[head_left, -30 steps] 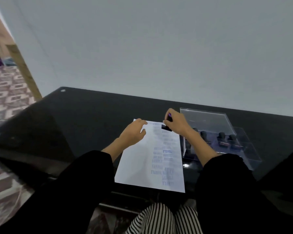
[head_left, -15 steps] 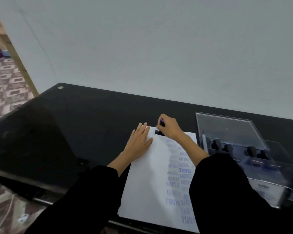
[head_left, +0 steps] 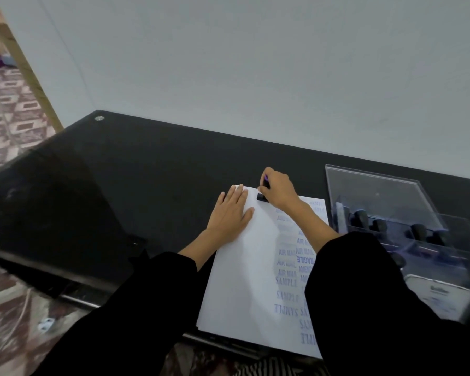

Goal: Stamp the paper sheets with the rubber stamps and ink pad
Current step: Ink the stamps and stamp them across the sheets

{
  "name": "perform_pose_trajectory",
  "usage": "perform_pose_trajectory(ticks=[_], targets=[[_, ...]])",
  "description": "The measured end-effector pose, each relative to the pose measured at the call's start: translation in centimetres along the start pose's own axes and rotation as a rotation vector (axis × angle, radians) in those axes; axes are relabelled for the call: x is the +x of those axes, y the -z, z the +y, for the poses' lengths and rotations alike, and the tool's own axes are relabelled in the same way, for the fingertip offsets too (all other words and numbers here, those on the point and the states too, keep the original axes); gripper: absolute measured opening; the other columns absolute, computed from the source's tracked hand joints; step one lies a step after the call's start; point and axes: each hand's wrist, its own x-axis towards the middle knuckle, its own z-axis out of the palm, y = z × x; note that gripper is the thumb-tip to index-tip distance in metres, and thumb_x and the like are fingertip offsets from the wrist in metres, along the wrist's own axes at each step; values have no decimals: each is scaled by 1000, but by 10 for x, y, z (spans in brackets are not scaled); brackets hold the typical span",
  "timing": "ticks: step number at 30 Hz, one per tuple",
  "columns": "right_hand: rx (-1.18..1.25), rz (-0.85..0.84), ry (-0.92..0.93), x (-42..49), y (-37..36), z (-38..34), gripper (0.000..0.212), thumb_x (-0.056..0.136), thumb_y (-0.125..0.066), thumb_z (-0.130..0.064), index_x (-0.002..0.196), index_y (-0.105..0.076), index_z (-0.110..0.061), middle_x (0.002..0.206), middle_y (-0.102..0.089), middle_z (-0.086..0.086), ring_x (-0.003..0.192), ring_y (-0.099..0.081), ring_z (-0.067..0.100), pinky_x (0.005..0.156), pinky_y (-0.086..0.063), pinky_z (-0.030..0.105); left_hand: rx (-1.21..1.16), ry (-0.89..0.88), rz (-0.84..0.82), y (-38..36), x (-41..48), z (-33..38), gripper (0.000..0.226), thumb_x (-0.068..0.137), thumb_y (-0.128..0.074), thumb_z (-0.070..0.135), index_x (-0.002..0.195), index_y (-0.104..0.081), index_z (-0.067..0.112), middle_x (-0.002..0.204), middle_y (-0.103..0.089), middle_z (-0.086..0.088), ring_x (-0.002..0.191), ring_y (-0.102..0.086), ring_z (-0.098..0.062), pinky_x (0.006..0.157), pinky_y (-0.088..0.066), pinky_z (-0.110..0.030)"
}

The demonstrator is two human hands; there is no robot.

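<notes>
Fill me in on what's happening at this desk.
A person seated at a black glass desk is stamping a paper sheet. The right hand grips a black rubber stamp that appears to be pressed onto the far end of the sheet. The left hand lies flat on the sheet beside it. The sheet's right side carries rows of blue impressions, including AIR MAIL and SAMPLE. A clear case to the right holds more stamps.
</notes>
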Motion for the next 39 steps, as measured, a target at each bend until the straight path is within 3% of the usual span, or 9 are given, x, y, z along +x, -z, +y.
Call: perform_pose_trajectory(ticks=[8,20,34,39], targets=[[-29,-9,-10,-2,-5,-1,11,93,-52,-7,90,-42,-11,104,-60,16,85,-54,23,71,-41,25,27,3,13,-1,1,0,57,101,-19,39,150,-6,12,159,-2,-3,146,1,-18,118,0,-34],[-30,106,-9,-15,-15,-3,11,93,-53,-10,93,-42,-11,108,-56,14,81,-44,14,72,-37,19,50,11,9,-2,0,1,57,101,-17,39,150,-5,12,159,-1,-3,146,2,-18,118,1,-34],[8,66,-30,-12,-11,-5,10,92,-53,-9,92,-42,-10,108,-56,16,82,-46,16,74,-38,20,53,3,18,-3,1,0,57,101,-18,39,150,-6,12,159,-2,-3,146,2,-18,118,0,-34],[-12,130,0,-19,-17,-5,14,93,-52,-10,90,-38,-13,109,-55,14,83,-44,15,68,-35,18,60,11,21,-5,2,0,57,101,-17,40,150,-5,12,159,-2,-3,146,2,-18,118,1,-34]])
